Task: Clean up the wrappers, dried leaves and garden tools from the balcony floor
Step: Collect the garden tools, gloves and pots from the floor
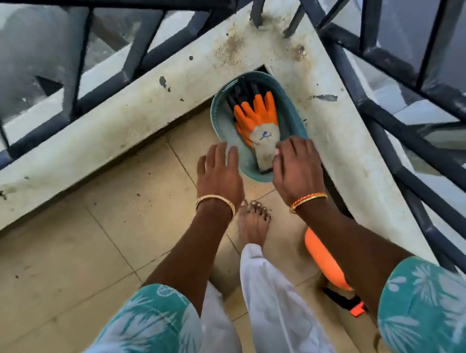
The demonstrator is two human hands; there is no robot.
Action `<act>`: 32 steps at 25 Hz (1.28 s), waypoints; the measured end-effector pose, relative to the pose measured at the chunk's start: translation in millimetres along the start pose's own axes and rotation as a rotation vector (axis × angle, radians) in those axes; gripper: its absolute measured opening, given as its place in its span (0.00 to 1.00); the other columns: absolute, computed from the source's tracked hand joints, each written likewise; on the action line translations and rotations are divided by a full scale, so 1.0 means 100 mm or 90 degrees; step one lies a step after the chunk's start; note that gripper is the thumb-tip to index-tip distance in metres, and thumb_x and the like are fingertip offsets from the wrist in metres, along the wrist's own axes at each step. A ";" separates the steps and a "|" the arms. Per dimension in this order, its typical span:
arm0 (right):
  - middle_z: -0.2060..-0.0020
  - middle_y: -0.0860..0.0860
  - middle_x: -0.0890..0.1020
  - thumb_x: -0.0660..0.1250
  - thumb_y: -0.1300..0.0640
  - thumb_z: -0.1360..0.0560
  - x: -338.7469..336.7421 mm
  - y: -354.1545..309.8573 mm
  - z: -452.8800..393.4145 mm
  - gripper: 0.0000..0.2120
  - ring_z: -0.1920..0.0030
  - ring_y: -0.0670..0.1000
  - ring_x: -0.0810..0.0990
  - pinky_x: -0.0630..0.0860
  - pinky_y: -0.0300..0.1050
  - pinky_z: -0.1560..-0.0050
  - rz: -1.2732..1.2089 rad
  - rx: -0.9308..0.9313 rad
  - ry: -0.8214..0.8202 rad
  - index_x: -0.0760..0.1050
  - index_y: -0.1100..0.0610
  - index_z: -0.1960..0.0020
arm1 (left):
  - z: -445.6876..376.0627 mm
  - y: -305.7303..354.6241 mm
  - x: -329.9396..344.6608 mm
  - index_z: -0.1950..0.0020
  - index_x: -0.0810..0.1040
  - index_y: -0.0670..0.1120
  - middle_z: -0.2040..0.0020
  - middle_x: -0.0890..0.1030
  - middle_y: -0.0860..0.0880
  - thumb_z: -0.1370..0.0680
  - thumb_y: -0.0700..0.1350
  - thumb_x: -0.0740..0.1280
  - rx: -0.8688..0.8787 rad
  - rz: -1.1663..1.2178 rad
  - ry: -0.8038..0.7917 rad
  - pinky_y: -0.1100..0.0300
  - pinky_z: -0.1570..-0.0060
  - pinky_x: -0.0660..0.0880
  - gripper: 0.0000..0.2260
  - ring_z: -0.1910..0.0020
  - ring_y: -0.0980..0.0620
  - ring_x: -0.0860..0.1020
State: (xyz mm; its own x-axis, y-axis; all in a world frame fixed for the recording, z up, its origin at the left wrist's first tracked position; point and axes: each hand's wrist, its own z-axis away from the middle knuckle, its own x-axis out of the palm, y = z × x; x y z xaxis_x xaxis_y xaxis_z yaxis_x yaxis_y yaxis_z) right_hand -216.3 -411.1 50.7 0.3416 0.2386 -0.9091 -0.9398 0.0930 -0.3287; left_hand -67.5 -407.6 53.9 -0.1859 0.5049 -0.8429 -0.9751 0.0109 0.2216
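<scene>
A teal oval basket (287, 105) stands in the balcony corner on the tiled floor. Inside it lies an orange and grey garden glove (257, 116) with dark tool handles behind it. My left hand (218, 172) hovers flat at the basket's near-left rim, fingers apart, holding nothing. My right hand (296, 165) rests over the basket's near-right rim with its fingertips at the glove's cuff; whether it grips the rim is hidden. An orange-bodied tool with a black and orange handle (328, 265) lies on the floor under my right forearm.
A stained white parapet ledge (129, 119) runs along the back and right side, topped by dark metal railing (141, 40). My bare foot (253, 222) stands just behind the basket. Beige floor tiles (58, 282) spread to the left.
</scene>
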 end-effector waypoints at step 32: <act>0.28 0.63 0.62 0.53 0.49 0.25 -1.98 -3.19 5.39 0.30 0.27 0.59 0.59 0.52 0.56 0.30 0.179 -0.908 -0.158 0.60 0.66 0.29 | 7.18 -0.05 -0.93 0.23 0.40 0.39 0.22 0.41 0.41 0.22 0.44 0.55 -0.882 0.273 0.207 0.49 0.26 0.39 0.33 0.23 0.45 0.40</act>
State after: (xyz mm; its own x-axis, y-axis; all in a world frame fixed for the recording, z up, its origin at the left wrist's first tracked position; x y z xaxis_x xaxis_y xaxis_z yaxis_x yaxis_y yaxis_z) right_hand 18.7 32.7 473.6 0.0045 0.2569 -0.9664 -0.1343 -0.9575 -0.2551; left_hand 41.5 165.3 483.8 -0.3180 0.0456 -0.9470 -0.1425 -0.9898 0.0002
